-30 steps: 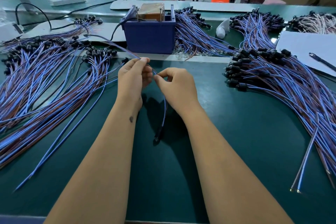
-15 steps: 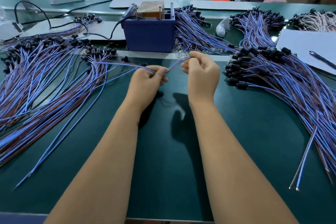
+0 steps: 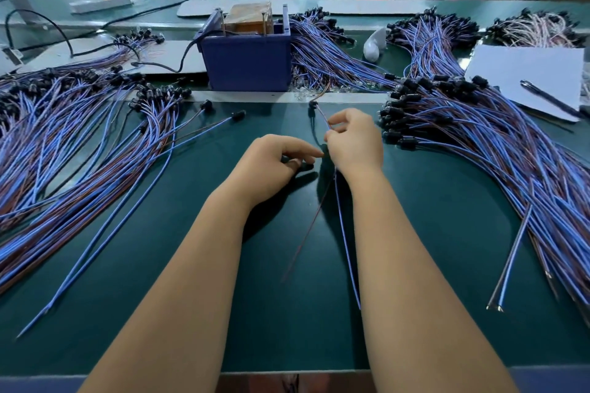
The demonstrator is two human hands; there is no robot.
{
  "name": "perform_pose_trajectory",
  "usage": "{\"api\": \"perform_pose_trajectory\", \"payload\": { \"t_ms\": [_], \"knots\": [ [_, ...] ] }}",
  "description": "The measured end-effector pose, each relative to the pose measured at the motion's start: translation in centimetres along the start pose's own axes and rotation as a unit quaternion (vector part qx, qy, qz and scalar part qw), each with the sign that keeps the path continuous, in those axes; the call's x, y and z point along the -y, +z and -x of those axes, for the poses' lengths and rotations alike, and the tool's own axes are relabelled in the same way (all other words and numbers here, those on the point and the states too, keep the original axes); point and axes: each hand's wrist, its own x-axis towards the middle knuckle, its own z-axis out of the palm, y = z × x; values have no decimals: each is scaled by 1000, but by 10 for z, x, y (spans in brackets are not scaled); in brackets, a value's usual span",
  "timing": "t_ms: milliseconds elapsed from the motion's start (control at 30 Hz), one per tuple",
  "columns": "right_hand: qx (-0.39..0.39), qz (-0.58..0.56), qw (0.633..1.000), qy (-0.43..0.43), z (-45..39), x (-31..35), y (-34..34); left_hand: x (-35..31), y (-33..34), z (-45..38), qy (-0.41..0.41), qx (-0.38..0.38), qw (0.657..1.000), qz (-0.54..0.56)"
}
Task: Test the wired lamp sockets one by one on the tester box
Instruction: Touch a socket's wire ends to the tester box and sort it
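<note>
Here my right hand (image 3: 354,140) pinches one wired lamp socket's blue and brown leads (image 3: 343,226) between thumb and curled fingers; its small black socket head (image 3: 313,104) stands just beyond my fingertips, and the two loose wire ends trail back toward me between my forearms. My left hand (image 3: 271,163) rests beside it with fingers loosely curled, fingertips almost touching the right hand; whether it holds anything I cannot tell, since shadow hides the gap. The dark blue plastic tester box (image 3: 247,62) sits at the far middle, a brown block inside it half hidden by its wall. Heaps of blue and brown wired sockets are too tangled to count singly: one large heap on the left (image 3: 64,137), one on the right (image 3: 495,143), and three more bundles far behind, the farthest right one blurred. Two single sockets (image 3: 238,115) lie apart from the left heap, near the box. A white sheet of paper (image 3: 526,73) with one dark pen (image 3: 549,99) runs off the right edge. The green bench mat (image 3: 159,297) shows bare around my arms, between the two heaps, down to its near edge.
</note>
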Motion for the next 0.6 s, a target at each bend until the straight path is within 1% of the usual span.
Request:
{"api": "perform_pose_trajectory", "payload": {
  "t_ms": [167, 233, 300, 433, 500, 600],
  "knots": [
    [10, 150, 988, 22, -6, -12, -32, 3, -2, 0, -24, -7, 999, 29],
    [8, 201, 978, 49, -12, -18, -49, 3, -2, 0, -24, -9, 999, 32],
    [-14, 248, 965, 87, -17, -24, -66, 3, -2, 0, -23, -11, 999, 32],
    [-44, 287, 947, 137, -20, -30, -83, 3, 1, -1, -28, -17, 999, 35],
    [-60, 305, 941, 132, -19, -28, -78, 2, 1, -2, -33, -19, 999, 37],
    [-89, 306, 944, 86, -12, -17, -59, 1, 2, -1, -35, -31, 999, 29]
  ]
}}
